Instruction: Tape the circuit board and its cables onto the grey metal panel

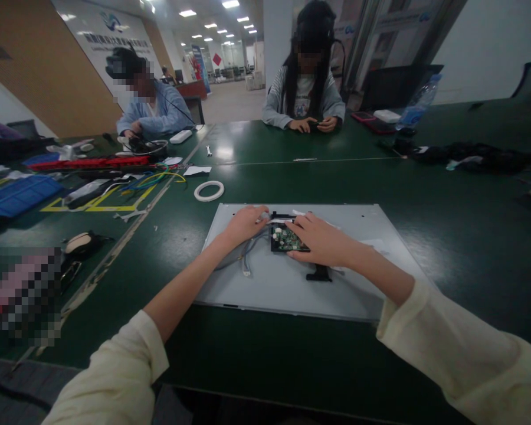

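A large flat light-grey panel (265,292) lies on the table in front of me. On it sits a green circuit board (284,238) in a black frame. My left hand (248,225) is at the board's upper left, fingers closed on the end of a thin white strip (279,221) that runs across the board's top. My right hand (321,239) grips the board from the right, its thumb along the lower edge and fingertips near the strip; it hides the board's right part. Grey cables (246,260) trail from the left side. Below my right hand lies a black bracket-like piece (319,274).
A roll of white tape (209,190) lies beyond the panel. Left are wrenches (130,216), a computer mouse (80,242), a blue tray (22,195) and tangled wires (153,180). Two people sit across the green table (265,348). A water bottle (418,103) stands far right.
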A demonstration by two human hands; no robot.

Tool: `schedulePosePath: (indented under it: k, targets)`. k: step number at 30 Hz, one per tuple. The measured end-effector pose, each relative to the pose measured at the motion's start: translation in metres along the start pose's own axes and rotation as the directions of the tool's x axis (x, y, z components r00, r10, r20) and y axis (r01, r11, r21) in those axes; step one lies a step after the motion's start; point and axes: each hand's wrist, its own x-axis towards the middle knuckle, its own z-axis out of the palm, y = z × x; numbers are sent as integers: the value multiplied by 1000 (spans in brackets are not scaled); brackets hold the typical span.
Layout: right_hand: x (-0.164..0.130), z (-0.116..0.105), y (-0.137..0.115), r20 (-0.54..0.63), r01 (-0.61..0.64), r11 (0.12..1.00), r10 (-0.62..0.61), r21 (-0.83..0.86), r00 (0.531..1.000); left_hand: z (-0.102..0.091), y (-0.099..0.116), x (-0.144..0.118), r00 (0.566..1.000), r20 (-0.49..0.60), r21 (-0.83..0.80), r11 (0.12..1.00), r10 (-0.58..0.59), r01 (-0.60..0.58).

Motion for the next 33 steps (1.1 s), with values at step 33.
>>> schedulePosePath:
  k: [33]
  targets:
    - [-56, -12, 59, -123, -395, 756, 525, 523, 842, -30, 69, -7, 945, 39, 97, 941, 323, -326]
